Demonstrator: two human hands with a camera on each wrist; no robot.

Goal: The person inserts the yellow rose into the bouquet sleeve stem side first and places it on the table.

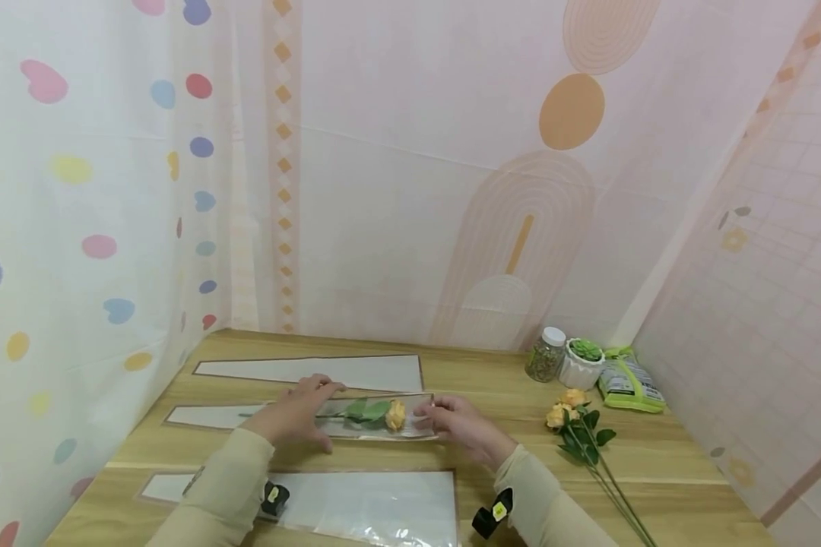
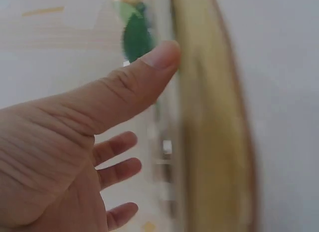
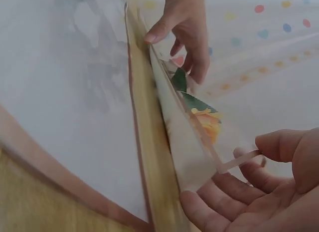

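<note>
A single yellow-orange rose [image 1: 396, 415] with green leaves [image 1: 367, 411] lies inside a tapered clear flower sleeve [image 1: 205, 416] with a white backing, in the middle of the table. My right hand [image 1: 461, 425] pinches the rim of the sleeve's wide end between thumb and fingers, just past the bloom; the right wrist view shows this grip. Over the stem part, my left hand [image 1: 297, 414] spans the sleeve with thumb and fingers spread apart. In the left wrist view its thumb [image 2: 129, 87] is straight; whether it presses on the film is unclear.
Two more tapered sleeves lie flat, one behind [image 1: 383, 372] and one in front [image 1: 376, 501]. At the right are loose yellow roses [image 1: 559, 415] on long stems, a lidded jar [image 1: 546, 357], a white-potted succulent [image 1: 581, 371] and a green-edged bag [image 1: 629, 384]. Patterned curtains [image 1: 383, 190] hang behind.
</note>
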